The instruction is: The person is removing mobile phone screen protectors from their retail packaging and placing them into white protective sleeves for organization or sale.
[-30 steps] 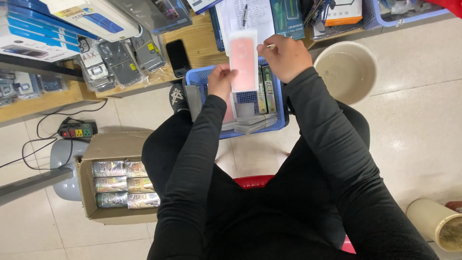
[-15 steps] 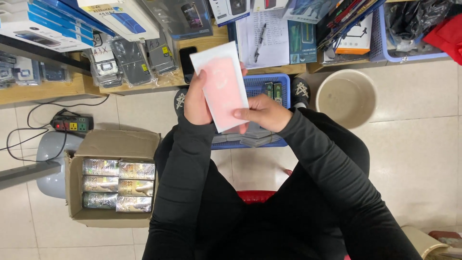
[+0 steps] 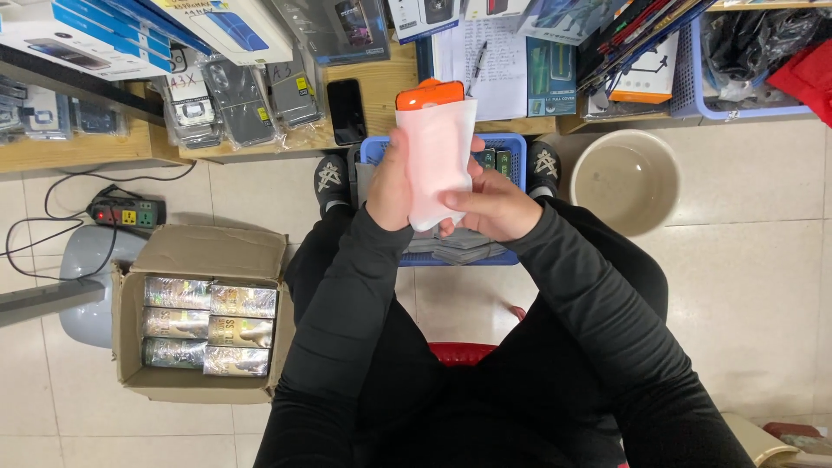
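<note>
Left hand [image 3: 392, 192] wrapped around the left edge of a pale pink sleeve pouch [image 3: 439, 160], fingers closed on it, thumb side toward the body. Right hand [image 3: 487, 205] pinches the pouch's lower right corner, fingers curled tight on it. Pouch held upright above the lap, over the blue basket [image 3: 511, 143]; an orange phone case [image 3: 430, 93] pokes out of its top opening, only the upper end showing. Basket sits on the floor between the person's two black shoes [image 3: 330, 179], holding flat dark packets, partly hidden by the hands. Beyond it, the near edge of the wooden counter [image 3: 386, 82] carries a black phone [image 3: 347, 111] lying flat, clear-bagged cases [image 3: 234, 102] to its left, a sheet of handwritten paper with a pen [image 3: 477, 55] on it to the right. Right of the basket on the floor, a round beige bucket [image 3: 626, 180], just beside the right shoe. Left of the person's legs, an open cardboard box [image 3: 204, 312] with shiny foil-wrapped packs in rows, touching a grey stool base [image 3: 87, 269]; a power strip [image 3: 126, 211] with cable lies on the floor above it. Far right counter corner: a lilac basket [image 3: 693, 82] with black bags.
</note>
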